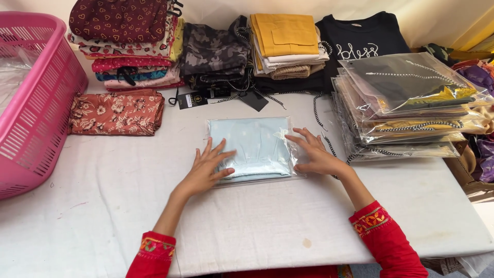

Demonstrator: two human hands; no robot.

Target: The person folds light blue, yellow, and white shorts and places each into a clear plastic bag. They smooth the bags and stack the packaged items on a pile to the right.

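— Where was the packet?
— Mid-frame on the table, both hands flat and open on it: left hand at its lower-left corner, right hand on its right edge.
— Done well?
— I'd judge so; spread fingers pressed air out evenly.

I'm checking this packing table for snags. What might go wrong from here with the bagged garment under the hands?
1. The left hand and right hand press flat on the clear bag; the slick plastic may slide on the white table.
2. The stack of bagged clothes beside it leans unevenly and might slip.
3. Loose cords lie close and may snag.
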